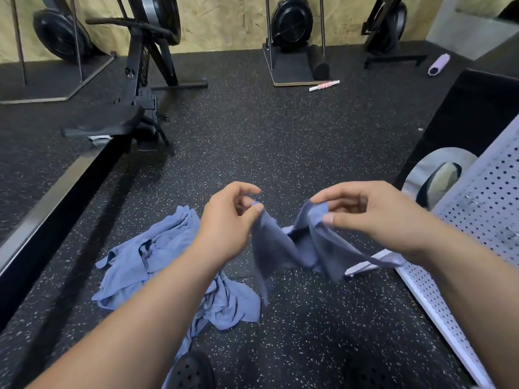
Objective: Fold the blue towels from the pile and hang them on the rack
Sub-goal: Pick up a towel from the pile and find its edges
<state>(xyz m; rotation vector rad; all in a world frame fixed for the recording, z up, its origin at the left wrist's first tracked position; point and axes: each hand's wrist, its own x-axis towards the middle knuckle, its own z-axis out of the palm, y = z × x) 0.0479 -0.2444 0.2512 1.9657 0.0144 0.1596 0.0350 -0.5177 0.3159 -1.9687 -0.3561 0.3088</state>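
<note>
a blue towel (283,248) hangs in mid-air just below the centre of the frame, stretched between both hands and sagging in the middle, its lower corners dangling above the floor (280,141). the left hand (227,220) pinches one top corner between thumb and curled fingers; the right hand (373,214) grips the other top corner, thumb underneath and fingers bent over the cloth. lower left of the held towel, the pile of blue towels (157,262) lies crumpled on the speckled black floor, partly hidden by the left forearm. along the right edge a white perforated metal panel (477,220) slants down the frame. a black perforated shoe (191,372) shows at the bottom. a rowing machine (146,80) stands in the upper left, and a pink roller stick (324,86) lies near the top centre.
</note>
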